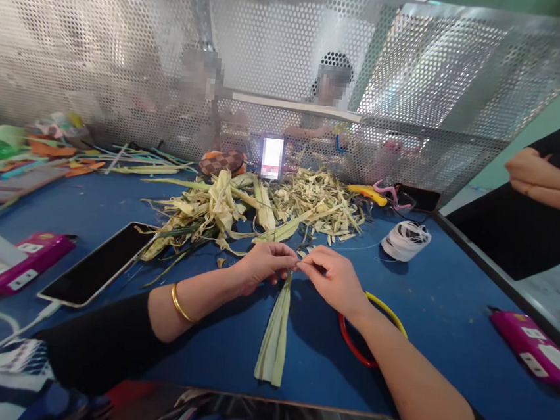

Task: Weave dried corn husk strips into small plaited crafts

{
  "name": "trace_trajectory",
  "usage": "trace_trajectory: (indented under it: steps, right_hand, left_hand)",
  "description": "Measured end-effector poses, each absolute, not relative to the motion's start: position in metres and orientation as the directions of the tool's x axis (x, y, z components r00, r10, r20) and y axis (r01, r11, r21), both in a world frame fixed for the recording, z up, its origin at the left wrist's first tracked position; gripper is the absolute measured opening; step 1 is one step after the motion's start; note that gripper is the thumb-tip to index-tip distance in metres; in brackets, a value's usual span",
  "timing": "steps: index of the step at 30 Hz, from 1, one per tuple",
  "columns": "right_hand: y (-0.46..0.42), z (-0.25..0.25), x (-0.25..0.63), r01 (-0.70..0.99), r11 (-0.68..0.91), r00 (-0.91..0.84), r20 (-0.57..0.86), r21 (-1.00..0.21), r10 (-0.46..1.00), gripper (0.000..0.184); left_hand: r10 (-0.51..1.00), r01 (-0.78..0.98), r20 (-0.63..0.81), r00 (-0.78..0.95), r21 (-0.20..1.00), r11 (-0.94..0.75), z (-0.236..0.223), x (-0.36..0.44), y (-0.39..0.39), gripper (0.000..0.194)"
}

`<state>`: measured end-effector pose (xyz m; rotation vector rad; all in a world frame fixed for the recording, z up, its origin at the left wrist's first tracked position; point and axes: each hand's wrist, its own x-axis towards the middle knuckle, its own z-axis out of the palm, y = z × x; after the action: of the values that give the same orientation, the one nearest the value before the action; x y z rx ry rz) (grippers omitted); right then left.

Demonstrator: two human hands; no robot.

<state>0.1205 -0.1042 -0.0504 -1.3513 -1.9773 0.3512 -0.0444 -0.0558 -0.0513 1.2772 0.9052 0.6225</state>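
Over the middle of the blue table, my left hand (271, 263) and my right hand (330, 277) meet with thumbs and fingertips pinched together. A pale green corn husk (275, 338) hangs down from the pinch, its wide end toward me. My left fingers close on its narrow top. What my right fingertips pinch is too small to make out. Just beyond lie a heap of dried husks (221, 204) and a pile of shredded husk bits (320, 201). A spool of white string (406, 240) stands to the right, with a thin thread trailing from it toward my hands.
A red and yellow ring (358, 353) lies under my right forearm. At left are a tablet (101, 265) on a cable and a magenta power strip (22, 261); another power strip (537, 344) is at right. A perforated metal screen (286, 45) closes the back. A person (535, 175) stands at right.
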Motion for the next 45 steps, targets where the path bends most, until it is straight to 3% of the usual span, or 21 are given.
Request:
trace_trajectory:
  steps: [5, 13, 26, 31, 33, 37, 42, 45]
  right_hand:
    - [-0.106, -0.051, 0.122, 0.737, 0.473, -0.297, 0.396, -0.483, 0.869, 0.020]
    - [-0.105, -0.048, 0.123, 0.696, 0.458, -0.313, 0.340, -0.554, 0.887, 0.020]
    - [-0.102, -0.052, 0.125, 0.688, 0.457, -0.338, 0.308, -0.564, 0.889, 0.019]
    - [-0.101, -0.052, 0.129, 0.698, 0.430, -0.372, 0.223, -0.573, 0.901, 0.016]
    - [-0.098, -0.054, 0.132, 0.696, 0.375, -0.294, 0.233, -0.612, 0.927, 0.009]
    - [-0.092, -0.060, 0.132, 0.552, 0.259, -0.065, 0.268, -0.793, 0.961, 0.017]
    - [-0.092, -0.061, 0.122, 0.267, 0.227, -0.166, 0.188, -0.937, 0.968, 0.012]
    - [-0.093, -0.060, 0.119, 0.221, 0.183, -0.174, 0.146, -0.958, 0.974, 0.011]
  left_hand:
    - [0.834, 0.089, -0.221, 0.506, 0.975, 0.205, -0.050, -0.045, -0.055, 0.024]
    - [0.838, 0.137, -0.218, 0.500, 0.976, 0.171, -0.046, -0.047, -0.054, 0.022]
    - [0.833, 0.142, -0.207, 0.512, 0.978, 0.156, -0.045, -0.049, -0.051, 0.022]
    - [0.827, 0.163, -0.174, 0.535, 0.981, 0.101, -0.045, -0.051, -0.050, 0.022]
    - [0.823, 0.172, -0.171, 0.542, 0.981, 0.090, -0.044, -0.051, -0.049, 0.022]
    - [0.812, 0.167, -0.155, 0.563, 0.983, 0.071, -0.042, -0.052, -0.048, 0.021]
    - [0.788, 0.139, -0.139, 0.600, 0.988, 0.069, -0.041, -0.052, -0.049, 0.018]
    - [0.792, 0.128, -0.135, 0.596, 0.989, 0.073, -0.041, -0.052, -0.049, 0.019]
